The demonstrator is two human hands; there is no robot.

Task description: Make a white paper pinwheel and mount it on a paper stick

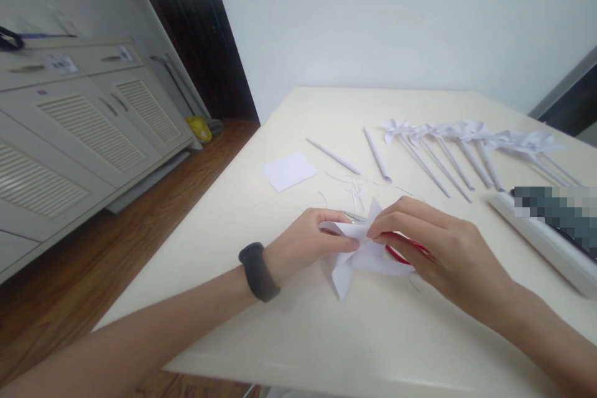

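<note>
Between my hands is a white paper pinwheel (344, 275), its pointed flaps folded toward the middle. My left hand (301, 241), wearing a black wristband, pinches one curled flap from the left, thumb on top. From the right, the fingertips of my right hand (441, 242) are pressed together at the pinwheel's centre. Whatever small piece may be between those fingertips is hidden. A pair of scissors with red handles (395, 255) lies beneath the pinwheel and my right hand, with its blades partly showing beyond the paper.
Several paper pinwheels on sticks (466, 134) lie at the back right. Nearer the middle are a thin rolled paper stick (333, 156), a thicker roll (377, 154), a square sheet (290, 171) and paper scraps (355, 193). A long white roll (541, 242) borders the right side.
</note>
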